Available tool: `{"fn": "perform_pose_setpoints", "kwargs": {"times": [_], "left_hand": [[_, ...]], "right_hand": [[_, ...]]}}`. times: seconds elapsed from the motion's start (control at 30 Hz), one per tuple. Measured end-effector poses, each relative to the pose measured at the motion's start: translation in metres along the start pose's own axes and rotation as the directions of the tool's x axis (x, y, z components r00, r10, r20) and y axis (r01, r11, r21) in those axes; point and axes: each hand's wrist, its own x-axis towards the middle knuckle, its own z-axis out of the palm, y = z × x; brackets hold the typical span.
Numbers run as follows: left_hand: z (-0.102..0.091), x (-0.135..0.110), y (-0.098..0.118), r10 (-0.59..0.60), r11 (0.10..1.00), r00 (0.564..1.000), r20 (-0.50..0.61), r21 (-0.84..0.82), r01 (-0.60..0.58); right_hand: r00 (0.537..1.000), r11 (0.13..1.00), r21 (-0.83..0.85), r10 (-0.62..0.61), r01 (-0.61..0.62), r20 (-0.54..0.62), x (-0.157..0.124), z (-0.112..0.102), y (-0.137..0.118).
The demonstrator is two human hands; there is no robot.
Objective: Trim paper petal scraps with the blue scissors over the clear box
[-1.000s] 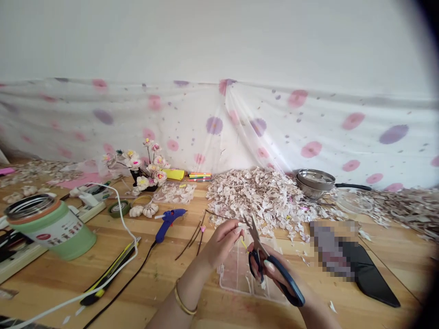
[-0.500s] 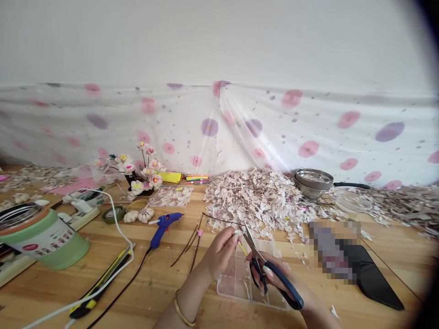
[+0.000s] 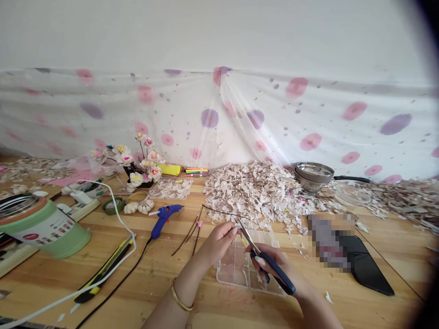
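Note:
Between the fingertips of my left hand [image 3: 219, 240], which wears a gold bangle [image 3: 181, 297], is a small whitish, papery petal-like piece [image 3: 236, 225]. My right hand [image 3: 281, 256] grips dark-blue-handled scissors [image 3: 277, 270], their blades pointing up and left at that piece. The blade tips are right by my left fingertips; whether they touch the piece is too small to tell. Beneath both hands lies a clear divided plastic box [image 3: 226, 269], partly covered by them. A thin yellow strip [image 3: 243, 241] shows between the hands.
A large heap of papery flakes [image 3: 254, 192] lies ahead, with metal bowls [image 3: 313, 178] to its right. On the left are thin brown stems [image 3: 187, 235], a blue glue gun [image 3: 163, 220], a utility knife [image 3: 104, 269] and a green bucket [image 3: 65, 235]. A black phone-like slab [image 3: 370, 267] lies right.
The scissors' blades and handles have drawn closer together, the tips staying by my left fingertips. The table scene has shifted slightly upward in view.

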Motion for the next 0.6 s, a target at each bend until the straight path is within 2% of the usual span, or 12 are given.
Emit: {"fn": "perform_pose_setpoints", "kwargs": {"times": [0.13,0.27,0.6], "left_hand": [[-0.0010,0.0016,-0.0050,-0.018,1.000,1.000,0.011,-0.020,0.018],[-0.0037,0.0007,-0.0034,-0.039,0.999,0.999,0.030,-0.024,0.040],[-0.0074,-0.0005,-0.0069,-0.074,0.995,0.995,0.064,-0.067,0.078]], "right_hand": [[0.998,0.996,0.072,0.059,-0.060,0.020,0.0016,0.0020,-0.0008],[0.997,0.990,0.118,0.068,-0.072,0.035,0.0024,0.0017,0.0031],[0.992,0.984,0.132,0.114,-0.120,0.056,0.0010,-0.0018,0.0058]]}}
